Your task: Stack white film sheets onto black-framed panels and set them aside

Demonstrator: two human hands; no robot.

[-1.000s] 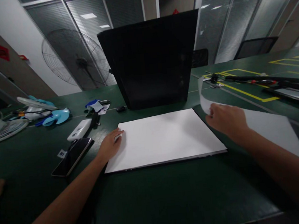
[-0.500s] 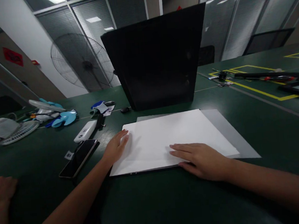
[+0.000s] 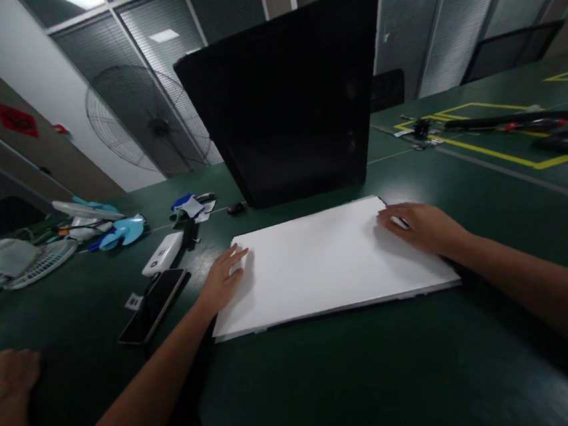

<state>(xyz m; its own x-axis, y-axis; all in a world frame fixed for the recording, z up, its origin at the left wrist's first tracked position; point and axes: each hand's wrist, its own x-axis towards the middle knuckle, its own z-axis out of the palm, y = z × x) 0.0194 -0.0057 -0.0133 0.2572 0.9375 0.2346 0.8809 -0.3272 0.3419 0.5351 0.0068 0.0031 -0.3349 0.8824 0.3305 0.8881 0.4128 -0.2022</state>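
White sheets lie stacked on the green table, one over another with edges nearly lined up. My left hand rests at their left edge, fingers apart, with the fingertips on the top sheet. Over at the right edge, my right hand touches the upper right part of the stack, its fingers spread a little and holding nothing. Beyond the sheets stands a large black panel, tilted back.
A phone, a white device and a black mouse lie left of the sheets. Another person's hand rests at the far left. Fans and a mask are behind it. Black parts lie at the back right.
My right hand has moved right and away from me to the right edge. The greyish sheet that stuck out on the right no longer shows there. My left hand has stayed nearly in place.
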